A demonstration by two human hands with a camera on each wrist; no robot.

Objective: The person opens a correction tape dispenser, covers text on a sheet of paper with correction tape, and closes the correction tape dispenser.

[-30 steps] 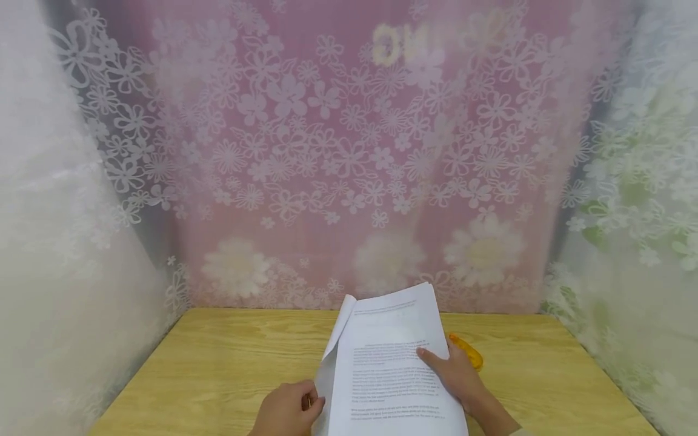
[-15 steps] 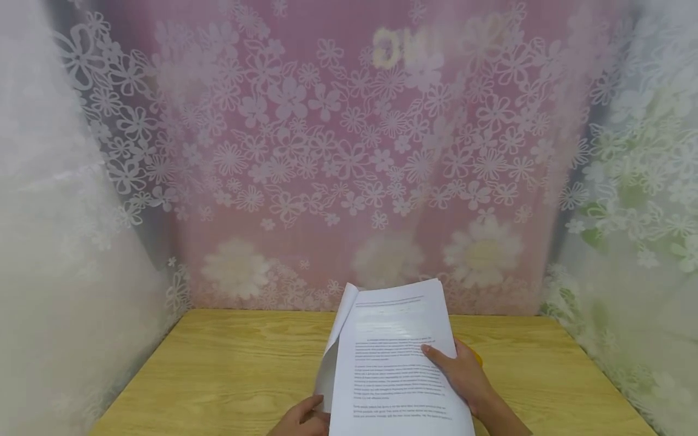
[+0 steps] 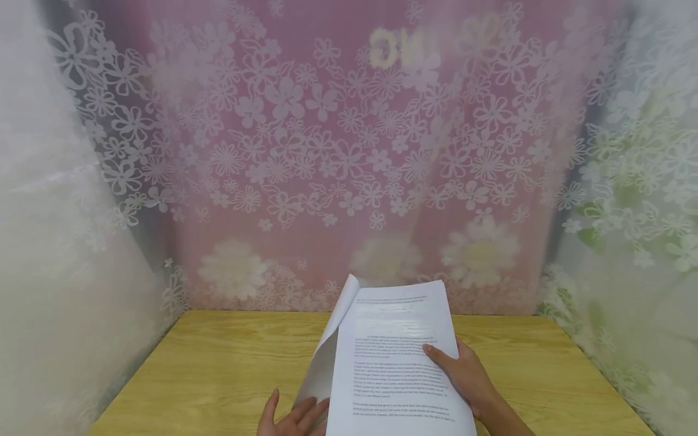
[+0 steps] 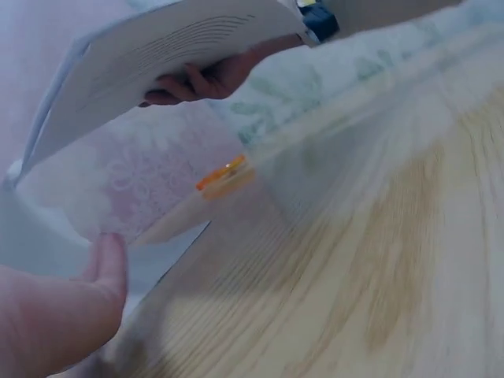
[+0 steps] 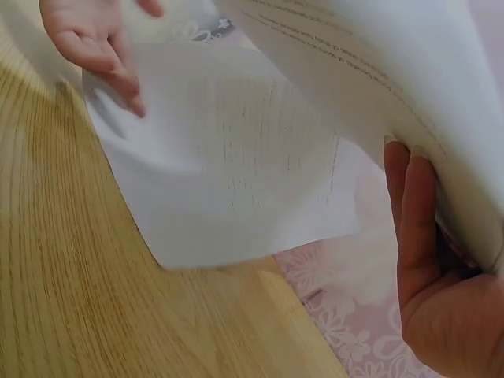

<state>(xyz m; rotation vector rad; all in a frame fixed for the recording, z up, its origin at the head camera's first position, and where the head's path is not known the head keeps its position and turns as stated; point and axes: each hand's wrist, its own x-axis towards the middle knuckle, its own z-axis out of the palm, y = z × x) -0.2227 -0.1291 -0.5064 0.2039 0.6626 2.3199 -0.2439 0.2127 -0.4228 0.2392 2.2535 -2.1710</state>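
Note:
My right hand [image 3: 466, 375] holds a stack of printed paper sheets [image 3: 398, 381] by its right edge, thumb on the front page and fingers behind. One sheet [image 3: 322, 372] is turned back along the stack's left side, with a curled fold near the top left corner. My left hand [image 3: 294, 418] is at that sheet's lower part, thumb raised and fingers spread. In the right wrist view, the left hand's fingers lie straight against the loose sheet [image 5: 213, 173], not curled round it. The lower end of the stack runs out of the head view.
An orange object [image 4: 223, 175], its kind unclear, lies on the wooden table [image 3: 234, 357] beyond the papers; in the head view the stack and right hand hide it. Flower-patterned sheeting [image 3: 354, 151] closes off the back and both sides.
The stack and right hand have shifted slightly right, covering the orange object. The left hand has gone from curled fingers at the sheet's edge to spread fingers, and the turned sheet stands out farther left.

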